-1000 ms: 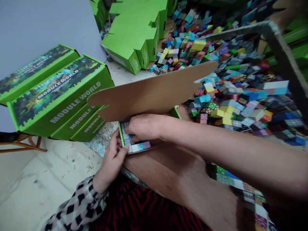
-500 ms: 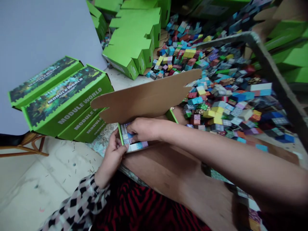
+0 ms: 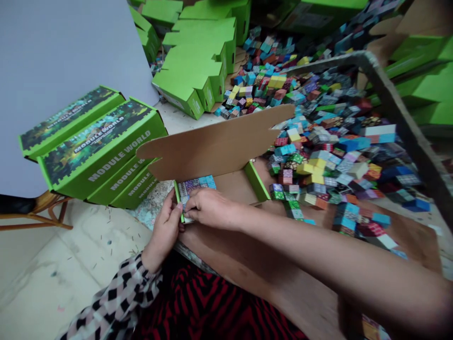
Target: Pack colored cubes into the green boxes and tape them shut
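An open green cardboard box (image 3: 259,183) lies in front of me, its brown lid (image 3: 219,141) standing up at the far side. Small patterned toy blocks (image 3: 207,181), blue, purple and grey, are packed at its left end; bare cardboard shows to their right. My left hand (image 3: 168,219) is closed around the box's left end wall, thumb over the edge. Inside the near left corner, my right hand (image 3: 208,207) has its fingers bent together and pressed on blocks there. A whitish block shows below the fingers; the fingertips are partly hidden.
A big heap of loose blocks (image 3: 314,141) spreads at the right, inside a grey frame edge (image 3: 399,99). Closed printed green boxes (image 3: 106,146) are stacked at left beside a pale table (image 3: 71,42). More green boxes (image 3: 198,61) lie at the back.
My right hand has shifted toward me, from the middle of the packed blocks to the near left corner. Blue blocks and the bare box bottom now show. My left hand keeps its place.
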### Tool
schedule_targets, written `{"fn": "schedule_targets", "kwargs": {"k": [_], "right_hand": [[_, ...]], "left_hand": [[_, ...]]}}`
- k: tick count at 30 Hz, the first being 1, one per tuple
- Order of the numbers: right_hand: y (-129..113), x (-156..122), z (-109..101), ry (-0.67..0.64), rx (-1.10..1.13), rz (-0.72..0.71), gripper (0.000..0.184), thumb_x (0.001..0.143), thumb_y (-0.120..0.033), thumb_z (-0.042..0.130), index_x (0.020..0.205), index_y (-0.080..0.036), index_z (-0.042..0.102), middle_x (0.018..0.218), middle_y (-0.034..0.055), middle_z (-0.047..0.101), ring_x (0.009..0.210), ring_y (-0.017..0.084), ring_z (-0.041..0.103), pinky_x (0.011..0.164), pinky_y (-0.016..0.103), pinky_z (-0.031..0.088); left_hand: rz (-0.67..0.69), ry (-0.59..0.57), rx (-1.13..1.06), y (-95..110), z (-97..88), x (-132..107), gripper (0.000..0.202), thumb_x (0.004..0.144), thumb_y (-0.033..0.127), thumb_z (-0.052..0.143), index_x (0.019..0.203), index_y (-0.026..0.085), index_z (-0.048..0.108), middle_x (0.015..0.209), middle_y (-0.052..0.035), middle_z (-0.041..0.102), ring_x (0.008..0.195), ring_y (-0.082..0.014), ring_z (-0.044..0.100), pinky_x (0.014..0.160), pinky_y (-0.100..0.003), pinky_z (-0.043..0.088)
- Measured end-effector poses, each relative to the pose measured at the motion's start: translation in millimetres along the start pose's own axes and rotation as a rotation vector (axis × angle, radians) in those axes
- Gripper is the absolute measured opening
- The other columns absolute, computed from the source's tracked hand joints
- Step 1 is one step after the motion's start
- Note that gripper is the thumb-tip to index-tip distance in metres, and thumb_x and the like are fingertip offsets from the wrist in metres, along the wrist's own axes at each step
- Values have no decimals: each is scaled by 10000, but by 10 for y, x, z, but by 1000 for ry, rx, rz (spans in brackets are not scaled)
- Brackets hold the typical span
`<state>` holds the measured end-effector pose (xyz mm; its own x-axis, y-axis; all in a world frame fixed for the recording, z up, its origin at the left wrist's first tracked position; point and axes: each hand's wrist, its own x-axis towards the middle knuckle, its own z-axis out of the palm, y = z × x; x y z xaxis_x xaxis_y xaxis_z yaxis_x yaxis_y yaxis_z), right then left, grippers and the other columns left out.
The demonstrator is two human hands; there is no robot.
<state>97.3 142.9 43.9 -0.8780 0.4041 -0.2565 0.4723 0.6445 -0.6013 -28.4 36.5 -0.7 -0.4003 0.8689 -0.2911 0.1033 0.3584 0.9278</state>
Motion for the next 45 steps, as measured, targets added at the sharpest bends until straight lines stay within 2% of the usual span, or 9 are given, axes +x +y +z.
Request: {"fn": "schedule_targets", "kwargs": {"k": [6,12,17,21,27,32,37,41,45], "right_hand": [[-44,31,66,45,103,116,168,827,-220,601,868,-207,763,842,33,709,803,147,595,663,229,387],[-7,0,125,84,80,53,172,852,-223,598,902,-213,762,848,43,698,836,160,585,731,246,398],[-36,-74,166,151,12,18,139,849,-246,632,861,-209,765,837,59,671,879,184,556,845,303,376],[-47,-99,215,207,22,38,139,856,-250,630,870,-201,759,835,53,652,865,175,537,850,307,370],[-65,-87,183,177,27,58,144,852,-246,629,896,-194,756,808,47,636,816,162,530,780,279,382],[-28,-104,213,168,-57,-54,170,878,-206,584,865,-160,747,825,60,632,821,163,519,773,277,369],[-26,-145,218,143,-218,-148,211,879,-140,528,791,-151,720,810,65,636,816,185,506,750,307,360],[-57,-123,126,90,-318,-185,215,882,-133,509,826,-145,716,841,78,652,867,205,527,761,316,371],[-106,-42,9,-21,-248,-100,205,884,-200,531,965,-165,716,924,81,678,862,194,580,715,286,398]], "left_hand": [[16,32,31,-5,12,7,631,849,419,542,1421,204,387,775,7,560,449,-88,484,419,-221,455],[29,17,49,-32,6,4,627,863,406,523,1432,196,365,749,14,553,462,-95,493,443,-222,462],[49,51,126,4,11,-16,567,874,369,479,1413,211,400,1055,-59,628,573,-101,543,474,-208,478],[81,31,169,55,7,-31,550,868,335,451,1401,200,425,1266,-91,577,728,-149,601,496,-214,495],[73,22,149,15,14,-19,565,887,342,447,1432,212,368,1329,-100,539,572,-96,541,454,-223,485],[133,58,197,-55,13,3,516,901,329,448,1397,191,417,1320,-97,552,939,-194,618,751,-305,546],[192,61,213,-63,10,5,502,898,326,445,1382,191,433,1379,-84,518,1237,-236,498,1049,-411,403],[181,55,225,-67,6,7,516,896,321,440,1395,193,414,1395,-83,510,1262,-237,485,1088,-433,353],[188,52,242,-73,-2,10,513,901,316,417,1399,191,407,1405,-81,502,1270,-232,479,1088,-427,349]]}}
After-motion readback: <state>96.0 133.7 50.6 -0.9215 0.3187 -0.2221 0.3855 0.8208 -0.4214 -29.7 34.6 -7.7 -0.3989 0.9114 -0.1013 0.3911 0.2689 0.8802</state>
